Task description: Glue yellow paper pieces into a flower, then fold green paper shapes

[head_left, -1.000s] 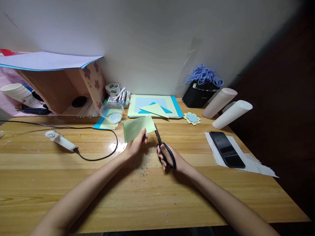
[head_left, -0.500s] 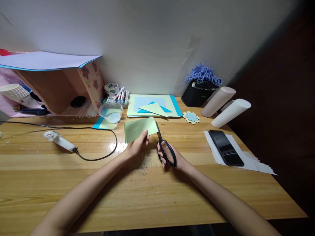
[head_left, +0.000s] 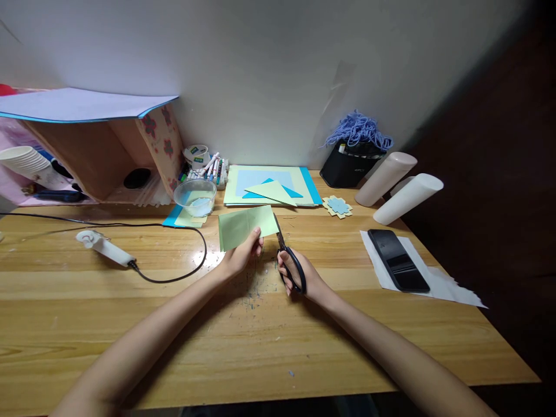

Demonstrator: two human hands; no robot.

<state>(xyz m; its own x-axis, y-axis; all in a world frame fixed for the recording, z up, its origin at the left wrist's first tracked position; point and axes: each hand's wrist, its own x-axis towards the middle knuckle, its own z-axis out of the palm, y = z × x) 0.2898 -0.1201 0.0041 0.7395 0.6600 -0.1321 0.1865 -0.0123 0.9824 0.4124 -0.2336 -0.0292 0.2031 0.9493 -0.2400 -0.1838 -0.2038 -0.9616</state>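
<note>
My left hand (head_left: pixel 244 250) pinches a pale green rectangle of paper (head_left: pixel 237 227) by its lower right part, thumb on top, held above the table. A faint crease runs down the paper. In my right hand (head_left: pixel 299 269) is a pair of black-handled scissors (head_left: pixel 297 277), my fingers through the loops. The blades point up and away, at the paper's right edge, and look nearly closed. I cannot tell whether the paper lies between them. Beyond the hands, a stack of green and blue paper sheets (head_left: pixel 313 185) lies by the wall, with a green triangle (head_left: pixel 269 191) on top.
A glue gun (head_left: pixel 108 249) with a black cable lies left. Behind it stand a clear bowl (head_left: pixel 195 197), markers (head_left: pixel 211 169) and an open box (head_left: pixel 160 139). To the right are a paper flower (head_left: pixel 337 206), two rolls (head_left: pixel 408 200), a black yarn holder (head_left: pixel 347 168) and a phone (head_left: pixel 397 260).
The scissor handles have drawn closer together as my right hand closes. The green paper and my left hand keep nearly the same place.
</note>
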